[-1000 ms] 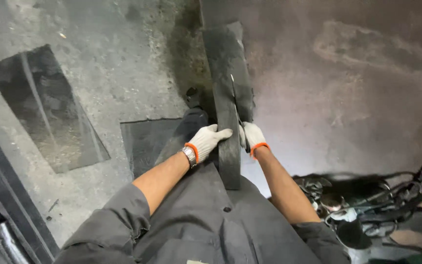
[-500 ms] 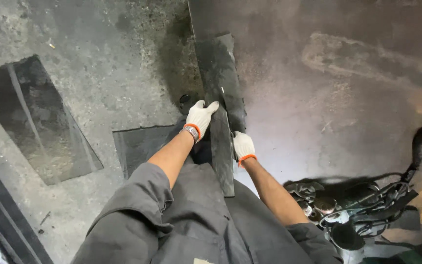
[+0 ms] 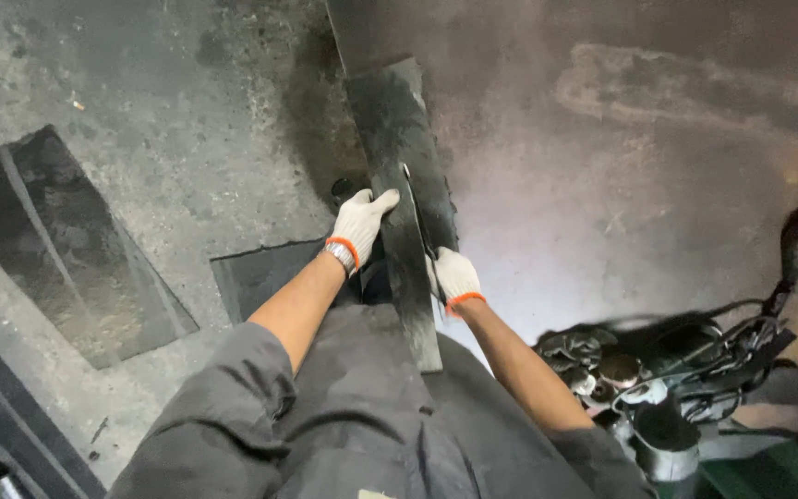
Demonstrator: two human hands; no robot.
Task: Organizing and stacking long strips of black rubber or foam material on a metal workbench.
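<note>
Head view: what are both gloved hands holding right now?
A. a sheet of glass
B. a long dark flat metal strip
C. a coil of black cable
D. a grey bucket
B: the left hand and the right hand each grip an edge of the long dark metal strip, which stretches away over the concrete floor.

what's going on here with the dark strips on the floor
A person in white gloves holds a long dark metal strip on edge over a concrete floor. The left hand presses its upper side; the right hand grasps it lower down. A flat dark plate lies beyond; tangled cables sit to the right.
</note>
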